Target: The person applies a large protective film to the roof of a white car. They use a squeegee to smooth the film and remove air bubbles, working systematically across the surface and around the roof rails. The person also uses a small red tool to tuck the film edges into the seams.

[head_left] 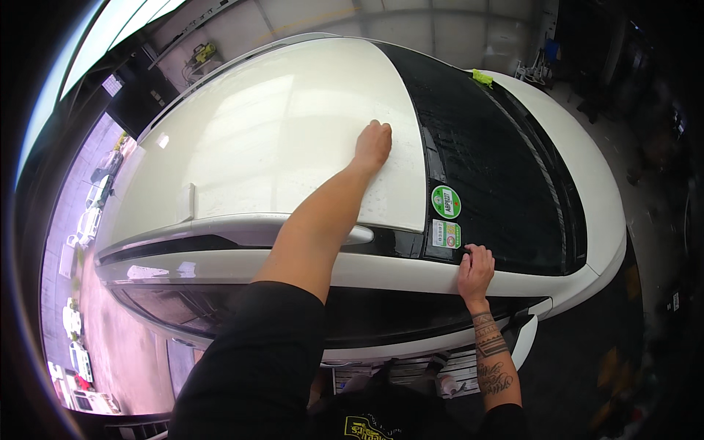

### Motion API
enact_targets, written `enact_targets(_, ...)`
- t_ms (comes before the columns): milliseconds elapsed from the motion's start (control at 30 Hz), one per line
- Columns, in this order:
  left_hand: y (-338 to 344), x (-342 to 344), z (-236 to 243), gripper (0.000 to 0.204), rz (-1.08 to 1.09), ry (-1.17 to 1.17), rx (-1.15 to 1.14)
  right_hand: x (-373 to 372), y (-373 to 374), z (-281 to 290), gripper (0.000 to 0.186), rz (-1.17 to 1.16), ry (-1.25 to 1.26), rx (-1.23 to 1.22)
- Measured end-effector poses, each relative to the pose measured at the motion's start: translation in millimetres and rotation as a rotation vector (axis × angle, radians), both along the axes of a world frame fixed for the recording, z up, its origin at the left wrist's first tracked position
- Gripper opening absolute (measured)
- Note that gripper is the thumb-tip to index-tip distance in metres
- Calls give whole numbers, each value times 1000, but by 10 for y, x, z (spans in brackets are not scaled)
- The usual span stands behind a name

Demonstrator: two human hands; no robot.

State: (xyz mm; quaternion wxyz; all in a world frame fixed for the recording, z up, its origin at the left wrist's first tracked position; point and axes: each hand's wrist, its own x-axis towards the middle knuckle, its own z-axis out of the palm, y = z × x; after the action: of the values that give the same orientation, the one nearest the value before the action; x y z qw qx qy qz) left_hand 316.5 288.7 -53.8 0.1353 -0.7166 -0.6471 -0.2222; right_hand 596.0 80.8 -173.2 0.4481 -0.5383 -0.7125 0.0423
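Note:
A white car point(257, 125) spreads across the view below me, its pale roof on the left and its dark windshield point(484, 161) on the right. My left hand point(374, 144) is closed in a fist against the roof, close to the windshield's upper edge; whatever its fingers hold, if anything, is hidden. Small droplets or specks dot the paint around that hand. Lying over the near windshield pillar, my right hand point(477, 271) has its fingers apart and touches the glass edge. Just beyond its fingertips are a square green-and-white sticker point(446, 233) and a round green sticker point(446, 202).
A yellow-green cloth point(482, 78) lies at the windshield's far lower corner. The side mirror point(525, 341) juts out near my right forearm. Below me is a slatted platform point(462, 367). A roof rail point(242, 224) runs along the near side. Parked vehicles point(88, 224) stand outside, left.

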Motion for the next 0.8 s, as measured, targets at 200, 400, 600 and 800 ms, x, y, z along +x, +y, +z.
enact_targets(200, -974, -2988, 714, 10, 907, -103, 73, 29, -20, 45, 21, -46, -2, -47)
enact_targets(400, -601, -1596, 454, 12, 515, 19, 50, -6, -35, 27, 21, -76, -18, -59)
enact_targets(600, -468, -95, 31, 15, 3, 24, -41, 56, 14, -63, 18, -27, -4, -21)
enact_targets(800, -1464, -2669, 801, 10, 867, -231, 50, 56, -37, -41, 20, -98, -6, -28)
